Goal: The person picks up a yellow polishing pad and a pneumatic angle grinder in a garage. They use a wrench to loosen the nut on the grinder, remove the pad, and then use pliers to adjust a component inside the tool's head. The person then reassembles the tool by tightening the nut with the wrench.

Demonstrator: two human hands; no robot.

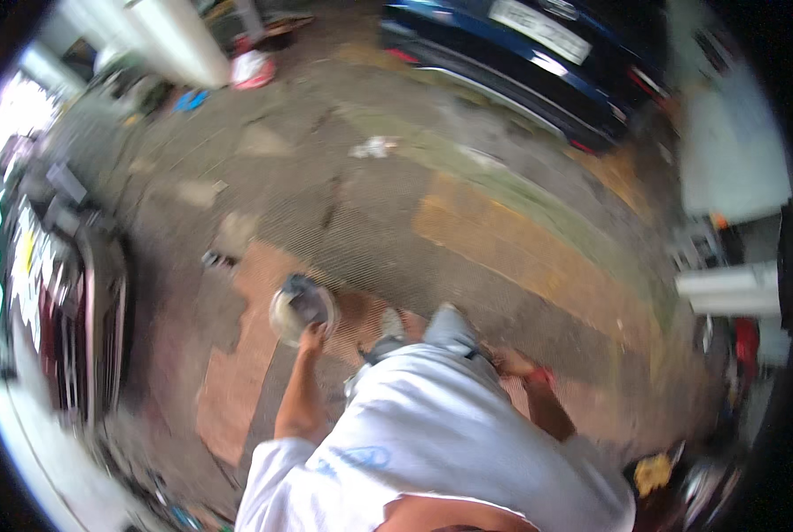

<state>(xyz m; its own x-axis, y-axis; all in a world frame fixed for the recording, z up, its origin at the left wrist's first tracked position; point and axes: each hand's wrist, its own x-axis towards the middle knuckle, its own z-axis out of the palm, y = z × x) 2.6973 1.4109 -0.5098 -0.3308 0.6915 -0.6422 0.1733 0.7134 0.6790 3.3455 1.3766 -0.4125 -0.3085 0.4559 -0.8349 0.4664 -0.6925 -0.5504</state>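
My left hand [312, 339] is closed on the near rim or handle of a pale round bucket [279, 317], out in front of my left side. Something dark, like a bunched cloth [299, 285], hangs over its far rim, and the inside looks greyish. Down by my right hip is my right hand [514, 363]; blur hides whether its fingers hold anything. A small red thing [544, 376] shows beside that wrist, too smeared to name. My shoe [392, 324] shows past my white shirt, next to a light blue trouser leg [452, 330].
A dark blue car [521, 66] stands ahead to the right, another vehicle [82, 301] at far left. White pillars [179, 44] rise at the back left. Blue slippers [192, 99] and a crumpled white scrap [375, 146] lie on the patchy floor. A yellow cloth [653, 474] is at lower right.
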